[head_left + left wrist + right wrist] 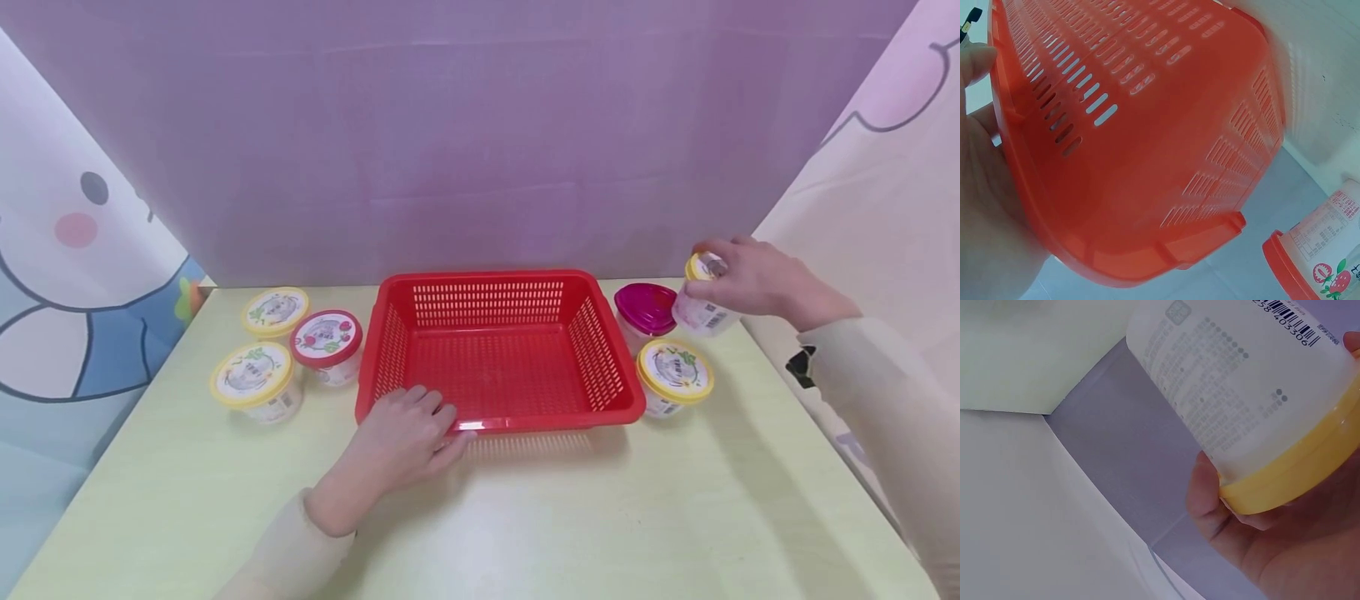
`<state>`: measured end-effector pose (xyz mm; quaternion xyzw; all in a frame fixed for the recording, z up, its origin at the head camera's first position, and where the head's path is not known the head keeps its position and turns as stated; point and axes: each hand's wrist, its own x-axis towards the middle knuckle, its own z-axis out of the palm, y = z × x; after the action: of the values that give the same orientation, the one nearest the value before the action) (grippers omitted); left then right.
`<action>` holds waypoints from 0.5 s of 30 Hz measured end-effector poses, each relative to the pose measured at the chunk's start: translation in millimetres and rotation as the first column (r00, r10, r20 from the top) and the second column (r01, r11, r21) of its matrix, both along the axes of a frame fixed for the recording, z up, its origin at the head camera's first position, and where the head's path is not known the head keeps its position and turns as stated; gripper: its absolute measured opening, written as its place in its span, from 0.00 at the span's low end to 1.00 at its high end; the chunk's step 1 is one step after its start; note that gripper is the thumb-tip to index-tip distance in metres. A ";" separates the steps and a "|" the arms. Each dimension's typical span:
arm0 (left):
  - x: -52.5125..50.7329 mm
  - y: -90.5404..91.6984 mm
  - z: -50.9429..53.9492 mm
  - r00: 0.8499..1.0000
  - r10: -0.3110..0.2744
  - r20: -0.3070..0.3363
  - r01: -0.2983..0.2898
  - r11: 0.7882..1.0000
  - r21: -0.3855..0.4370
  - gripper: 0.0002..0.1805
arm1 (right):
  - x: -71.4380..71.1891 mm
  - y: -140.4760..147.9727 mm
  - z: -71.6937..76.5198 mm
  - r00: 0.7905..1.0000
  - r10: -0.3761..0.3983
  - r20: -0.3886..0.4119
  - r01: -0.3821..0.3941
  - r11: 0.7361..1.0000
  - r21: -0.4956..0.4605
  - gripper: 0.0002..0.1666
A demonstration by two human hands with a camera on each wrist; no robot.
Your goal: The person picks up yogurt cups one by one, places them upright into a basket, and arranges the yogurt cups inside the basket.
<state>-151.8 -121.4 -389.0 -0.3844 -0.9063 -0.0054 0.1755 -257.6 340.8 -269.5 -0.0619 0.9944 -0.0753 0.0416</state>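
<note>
My left hand (408, 437) grips the near rim of a red plastic basket (491, 425), its fingers bent over the edge. Slotted basket wall (1129, 125) fills much of the left wrist view. At the far right, my right hand (757, 279) holds a white tub with a yellow lid (705, 312) by the lid end, slightly tilted. A barcode and printed text show on that tub's side in the right wrist view. Below it stand a tub with a magenta lid (647, 310) and another yellow-lidded tub (675, 372), both close to the basket's right side.
Left of the basket stand a red-lidded tub (327, 340) and two yellow-lidded tubs, one at the back (276, 311) and one nearer (255, 377). A purple backdrop (480, 142) rises behind the pale table (525, 525). Printed cloth (75, 250) hangs along the left.
</note>
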 end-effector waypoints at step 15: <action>0.5 0.3 1.7 1.000 0.012 0.021 -0.012 1.000 0.000 0.21 | -6.9 -21.0 7.4 0.999 0.035 0.006 -0.035 0.999 0.003 0.43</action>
<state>-151.3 -121.1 -387.2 -0.3790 -0.9103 -0.0084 0.1660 -264.5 319.9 -262.1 -0.0792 0.9931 -0.0733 0.0461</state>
